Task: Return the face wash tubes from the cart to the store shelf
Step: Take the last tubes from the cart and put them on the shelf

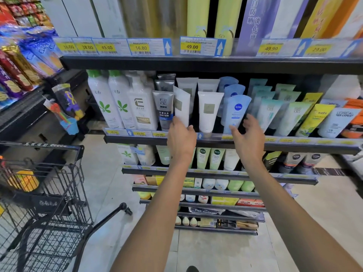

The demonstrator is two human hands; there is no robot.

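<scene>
My left hand (181, 137) holds the bottom of a white face wash tube (181, 106), which stands tilted on the middle shelf (137, 139) between a grey MEN tube (163, 108) and another white tube (209, 110). My right hand (246, 136) hovers with spread fingers around the base of a blue Nivea tube (236, 112), and whether it touches the tube I cannot tell. Rows of face wash tubes fill this shelf to the right. The black wire cart (45, 203) stands at the lower left.
White pump bottles (117, 99) stand left of the tubes. Green, yellow and white L'Oreal tubes (337, 122) line the right side. Price tags run along the upper shelf edge (196, 63). Lower shelves hold more products. A snack rack (19, 65) and hanging toys (66, 107) sit left.
</scene>
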